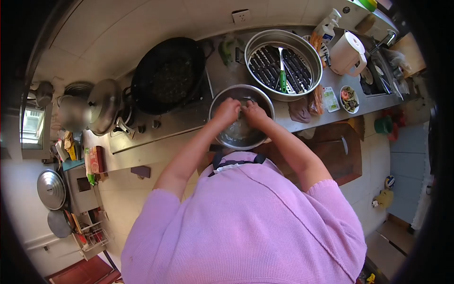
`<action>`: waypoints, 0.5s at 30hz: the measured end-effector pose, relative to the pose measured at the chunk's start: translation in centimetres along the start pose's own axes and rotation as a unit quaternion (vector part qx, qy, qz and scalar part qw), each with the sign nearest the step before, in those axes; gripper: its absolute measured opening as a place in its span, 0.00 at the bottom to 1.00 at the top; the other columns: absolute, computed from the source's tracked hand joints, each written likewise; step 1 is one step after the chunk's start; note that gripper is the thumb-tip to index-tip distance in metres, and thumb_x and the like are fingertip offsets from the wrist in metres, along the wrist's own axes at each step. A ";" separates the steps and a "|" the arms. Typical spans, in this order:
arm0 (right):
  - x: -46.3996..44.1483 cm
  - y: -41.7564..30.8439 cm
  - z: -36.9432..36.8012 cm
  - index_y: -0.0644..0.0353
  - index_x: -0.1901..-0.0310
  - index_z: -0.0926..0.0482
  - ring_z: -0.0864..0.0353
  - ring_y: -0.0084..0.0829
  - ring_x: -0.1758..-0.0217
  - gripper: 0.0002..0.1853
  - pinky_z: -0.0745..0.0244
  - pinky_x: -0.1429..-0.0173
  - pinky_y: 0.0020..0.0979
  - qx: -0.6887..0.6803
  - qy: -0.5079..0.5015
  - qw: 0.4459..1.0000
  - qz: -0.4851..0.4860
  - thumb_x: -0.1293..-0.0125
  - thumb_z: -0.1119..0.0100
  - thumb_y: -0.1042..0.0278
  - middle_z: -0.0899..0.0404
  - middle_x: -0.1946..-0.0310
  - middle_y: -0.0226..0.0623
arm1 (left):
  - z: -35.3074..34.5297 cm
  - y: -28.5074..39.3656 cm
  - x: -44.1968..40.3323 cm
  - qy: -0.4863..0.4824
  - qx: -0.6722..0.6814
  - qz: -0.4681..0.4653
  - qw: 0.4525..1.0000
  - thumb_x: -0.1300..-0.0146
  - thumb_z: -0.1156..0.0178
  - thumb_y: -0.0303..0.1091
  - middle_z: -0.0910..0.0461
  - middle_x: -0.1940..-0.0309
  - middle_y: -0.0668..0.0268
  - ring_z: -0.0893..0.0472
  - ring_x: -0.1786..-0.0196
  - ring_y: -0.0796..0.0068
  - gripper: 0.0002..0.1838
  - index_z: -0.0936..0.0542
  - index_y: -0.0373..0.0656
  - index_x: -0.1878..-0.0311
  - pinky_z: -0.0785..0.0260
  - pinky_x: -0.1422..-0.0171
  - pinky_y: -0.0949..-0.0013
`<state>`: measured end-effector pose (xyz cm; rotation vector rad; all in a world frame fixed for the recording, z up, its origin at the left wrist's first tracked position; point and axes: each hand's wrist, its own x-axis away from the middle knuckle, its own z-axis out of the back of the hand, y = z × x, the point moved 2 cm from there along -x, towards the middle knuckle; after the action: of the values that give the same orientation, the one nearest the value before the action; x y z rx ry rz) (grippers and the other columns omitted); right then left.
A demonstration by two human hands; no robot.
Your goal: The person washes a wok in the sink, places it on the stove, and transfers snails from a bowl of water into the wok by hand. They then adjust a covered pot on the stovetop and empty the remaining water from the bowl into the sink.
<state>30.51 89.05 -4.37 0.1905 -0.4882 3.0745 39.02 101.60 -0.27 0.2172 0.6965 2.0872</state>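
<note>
A round steel basin (pixel 261 134) stands at the counter's front edge, close against my body. Inside it lies what looks like cloudy liquid or wet pale matter, too blurred to name. Both hands are down in the basin, near each other over its middle. The fingers of my left hand (pixel 228 110) are curled and pressed together. My right hand (pixel 255 115) is beside it, its fingers bent inward toward the left ones. Whatever lies between the fingertips is too small and too hidden to make out.
Behind the basin, a large steamer pot (pixel 316 78) holds a green-handled utensil (pixel 283 80). A black wok (pixel 165 78) sits on the stove at left. To the right are a food bowl (pixel 349 99), a white kettle (pixel 346 54), a pump bottle (pixel 326 32) and the sink.
</note>
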 end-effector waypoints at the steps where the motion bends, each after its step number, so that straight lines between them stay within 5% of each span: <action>1: -0.4 0.1 0.1 0.56 0.52 0.26 0.28 0.50 0.50 0.18 0.27 0.49 0.42 0.015 0.018 1.000 0.011 0.46 0.47 0.69 0.32 0.52 0.49 | -2.2 -0.5 0.3 -0.013 -0.042 0.020 0.999 0.45 0.46 0.30 0.25 0.60 0.53 0.24 0.55 0.53 0.11 0.23 0.44 0.58 0.30 0.52 0.57; 6: -2.3 2.1 -3.9 0.57 0.55 0.25 0.27 0.50 0.51 0.14 0.26 0.52 0.43 0.026 0.065 0.998 0.002 0.43 0.51 0.68 0.29 0.56 0.50 | -5.7 -1.8 0.5 -0.044 -0.158 0.043 0.985 0.47 0.45 0.30 0.28 0.55 0.53 0.26 0.50 0.53 0.15 0.24 0.45 0.54 0.29 0.50 0.54; 12: -0.3 2.0 -3.8 0.59 0.56 0.23 0.19 0.46 0.61 0.14 0.24 0.57 0.43 0.019 -0.122 0.992 -0.024 0.42 0.50 0.65 0.22 0.65 0.52 | -5.6 -2.2 1.6 -0.189 -0.145 0.175 0.955 0.50 0.45 0.30 0.26 0.54 0.48 0.24 0.50 0.51 0.16 0.22 0.41 0.56 0.28 0.49 0.56; 15: -0.2 1.0 -4.2 0.63 0.58 0.21 0.18 0.41 0.60 0.16 0.23 0.58 0.43 0.087 -0.281 0.953 0.076 0.45 0.46 0.64 0.20 0.65 0.50 | -7.2 -2.7 2.7 -0.261 -0.115 0.217 0.934 0.50 0.45 0.30 0.24 0.55 0.48 0.22 0.52 0.52 0.15 0.20 0.41 0.58 0.28 0.49 0.57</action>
<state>30.18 89.41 -8.68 1.0979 -0.2409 3.1766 36.42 102.10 -7.99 0.8188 0.0797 2.3509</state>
